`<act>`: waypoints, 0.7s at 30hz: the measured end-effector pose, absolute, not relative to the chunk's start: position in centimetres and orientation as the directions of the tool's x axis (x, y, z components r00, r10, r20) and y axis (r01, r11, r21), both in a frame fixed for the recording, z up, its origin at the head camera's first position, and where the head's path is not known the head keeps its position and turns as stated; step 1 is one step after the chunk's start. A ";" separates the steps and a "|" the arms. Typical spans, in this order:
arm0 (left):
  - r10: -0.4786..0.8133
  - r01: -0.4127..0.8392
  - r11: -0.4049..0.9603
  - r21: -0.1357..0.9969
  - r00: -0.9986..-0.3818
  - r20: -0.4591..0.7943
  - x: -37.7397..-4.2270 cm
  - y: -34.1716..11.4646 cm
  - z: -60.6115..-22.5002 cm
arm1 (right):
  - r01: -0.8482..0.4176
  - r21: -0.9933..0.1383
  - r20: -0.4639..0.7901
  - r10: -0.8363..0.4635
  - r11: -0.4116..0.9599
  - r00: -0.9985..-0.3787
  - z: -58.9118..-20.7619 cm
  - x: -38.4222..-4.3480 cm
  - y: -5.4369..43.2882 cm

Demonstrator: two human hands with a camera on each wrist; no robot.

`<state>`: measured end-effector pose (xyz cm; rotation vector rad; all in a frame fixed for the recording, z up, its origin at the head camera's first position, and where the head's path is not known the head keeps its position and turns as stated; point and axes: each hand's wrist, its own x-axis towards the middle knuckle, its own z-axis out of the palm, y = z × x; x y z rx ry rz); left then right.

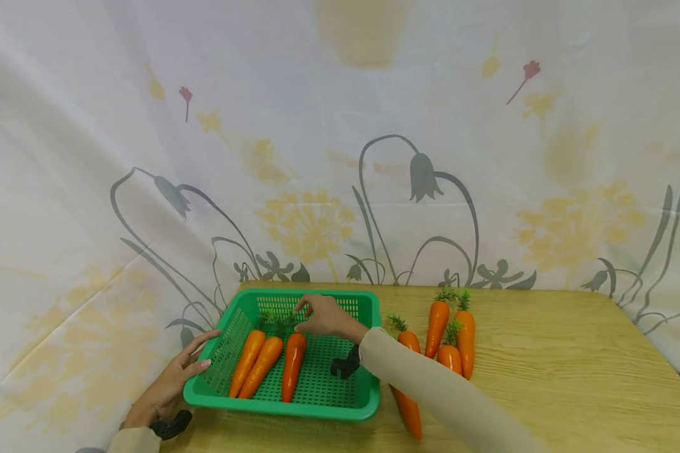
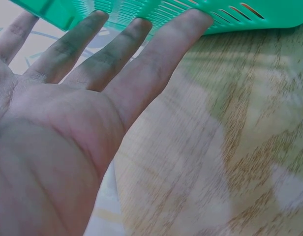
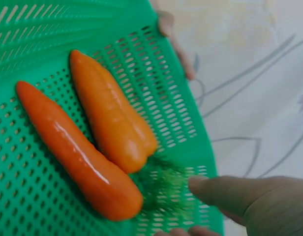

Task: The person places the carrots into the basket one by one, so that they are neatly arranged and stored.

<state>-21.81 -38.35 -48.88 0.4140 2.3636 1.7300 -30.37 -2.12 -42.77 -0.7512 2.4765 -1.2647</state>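
A green plastic basket (image 1: 283, 410) holds three orange toy carrots with green leafy tops. Two carrots, a left one (image 1: 246, 365) and its neighbour (image 1: 263, 367), lie side by side, touching. A redder carrot (image 1: 293, 365) lies just right of them. Over the basket's far part, my right hand (image 1: 323, 316) hovers near the leafy tops (image 3: 164, 191), fingers bent and thumb apart from them, holding nothing. My left hand (image 1: 175, 377) rests against the basket's left side. In the left wrist view its straight fingers (image 2: 156, 64) touch the outer wall.
Several more carrots (image 1: 466, 336) lie on the wooden table (image 1: 555, 358) to the right of the basket. My right forearm partly covers one carrot (image 1: 409, 415) there. A flower-printed cloth (image 1: 328, 126) hangs behind the table and along its left side.
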 end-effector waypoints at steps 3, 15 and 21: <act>0.322 0.109 0.289 0.951 -0.947 0.010 -21.8 -38.3 -48.9 | -0.389 -0.784 0.048 -0.577 0.484 -0.815 -42.0 -30.4 -0.5; 0.311 0.089 0.283 0.955 -0.950 -0.004 -21.8 -38.4 -48.7 | -0.511 -0.757 0.220 -0.578 0.406 -0.786 -40.6 -30.3 5.9; 0.314 0.103 0.289 0.952 -0.949 0.008 -21.9 -38.3 -48.9 | -0.534 -0.747 0.263 -0.561 0.396 -0.785 -40.1 -29.6 8.8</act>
